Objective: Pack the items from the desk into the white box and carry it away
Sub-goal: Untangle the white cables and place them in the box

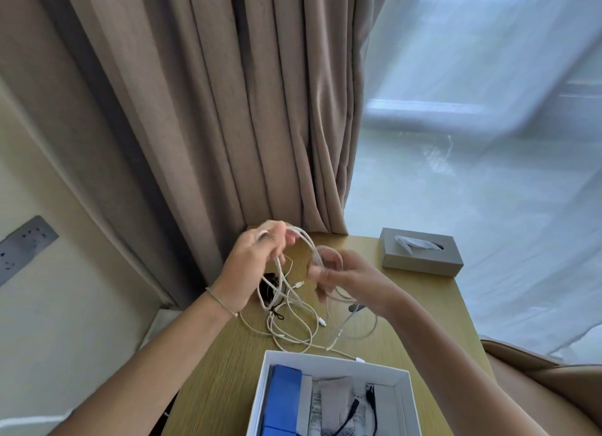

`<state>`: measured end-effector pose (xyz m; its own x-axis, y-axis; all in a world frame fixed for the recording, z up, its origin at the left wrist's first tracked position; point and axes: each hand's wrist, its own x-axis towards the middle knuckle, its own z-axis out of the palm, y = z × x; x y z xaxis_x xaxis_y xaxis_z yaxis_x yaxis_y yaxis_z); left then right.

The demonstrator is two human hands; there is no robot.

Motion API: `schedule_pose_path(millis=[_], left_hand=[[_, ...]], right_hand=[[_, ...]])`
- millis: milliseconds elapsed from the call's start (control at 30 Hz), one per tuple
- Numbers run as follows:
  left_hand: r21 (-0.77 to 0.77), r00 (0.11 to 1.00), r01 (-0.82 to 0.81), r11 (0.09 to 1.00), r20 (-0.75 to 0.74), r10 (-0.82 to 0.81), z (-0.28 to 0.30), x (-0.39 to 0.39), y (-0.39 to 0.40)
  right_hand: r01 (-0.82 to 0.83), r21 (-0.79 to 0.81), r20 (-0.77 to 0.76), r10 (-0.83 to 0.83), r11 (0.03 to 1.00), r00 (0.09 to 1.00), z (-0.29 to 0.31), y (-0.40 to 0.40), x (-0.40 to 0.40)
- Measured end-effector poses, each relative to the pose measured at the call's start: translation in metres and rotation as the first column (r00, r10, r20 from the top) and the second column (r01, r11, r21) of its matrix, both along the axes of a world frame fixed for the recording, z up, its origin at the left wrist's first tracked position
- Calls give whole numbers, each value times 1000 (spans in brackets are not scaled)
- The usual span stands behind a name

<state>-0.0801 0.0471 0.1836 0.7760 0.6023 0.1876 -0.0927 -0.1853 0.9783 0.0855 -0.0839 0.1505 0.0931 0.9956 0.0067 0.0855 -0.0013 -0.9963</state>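
My left hand (252, 266) and my right hand (345, 277) are raised above the wooden desk (433, 305), both gripping loops of tangled white charging cables (303, 321). Part of the cable bundle trails down onto the desk, with loose plugs lying near the box. A thin black cord (275, 305) lies under the tangle, behind my left hand. The open white box (329, 362) stands at the desk's near edge. Inside it are blue packets (283, 400) at the left, grey-and-white packaging and a black cable (355, 413).
A grey tissue box (420, 251) sits at the desk's far right corner. Brown curtains (228, 110) hang behind the desk, sheer white curtains (488, 142) to the right. A wall socket panel (26, 243) is on the left; a tan chair (547, 380) is at the right.
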Motion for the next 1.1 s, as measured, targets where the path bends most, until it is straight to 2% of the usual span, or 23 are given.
schedule_pose_path(millis=[67, 133, 200, 300, 367, 400, 467, 533, 633, 733, 833, 900, 967, 1100], left_hand=[[-244, 982, 86, 966, 182, -42, 8, -2, 7], [-451, 929, 249, 857, 360, -80, 21, -8, 14], [-582, 884, 322, 747, 467, -18, 31, -14, 23], [-677, 863, 273, 683, 486, 137, 35, -23, 36], [-697, 900, 102, 709, 369, 232, 32, -26, 44], [-672, 914, -31, 740, 281, 293, 28, -25, 46], [-518, 911, -271, 811, 134, 390, 16, -23, 47], [-291, 921, -357, 888, 50, 386, 2, -20, 39], [68, 974, -217, 974, -47, 220, -9, -13, 15], [242, 974, 110, 964, -219, -56, -15, -1, -6], [200, 888, 361, 911, -373, -270, -20, 11, -25], [104, 861, 443, 890, -324, -391, -23, 15, -34], [48, 873, 441, 896, -256, -416, -25, 14, -38], [6, 928, 353, 936, -127, -349, -42, 8, -46]], right_hand=[[-63, -31, 26, 64, 998, 998, -15, -7, 2], [-85, -81, 16, 86, 993, 996, -31, -16, 3], [-79, -127, -38, 74, 989, 997, -44, -26, 6], [-51, -161, -81, 39, 986, 996, -54, -43, 12], [-2, -164, -75, -11, 987, 997, -54, -54, 19], [34, -157, -71, -46, 987, 996, -52, -59, 23], [116, -118, -50, -123, 986, 991, -45, -63, 30], [172, -84, -10, -173, 982, 985, -34, -62, 32], [148, -80, 171, -132, 986, 976, -12, -52, 23], [108, -100, 394, -60, 989, 917, 11, -40, 10], [92, -61, 405, -60, 994, 912, 26, -32, -1], [116, -20, 402, -98, 993, 911, 30, -30, -5], [163, 13, 372, -156, 987, 915, 28, -31, -6], [243, 31, 276, -242, 970, 930, 12, -41, -10]])
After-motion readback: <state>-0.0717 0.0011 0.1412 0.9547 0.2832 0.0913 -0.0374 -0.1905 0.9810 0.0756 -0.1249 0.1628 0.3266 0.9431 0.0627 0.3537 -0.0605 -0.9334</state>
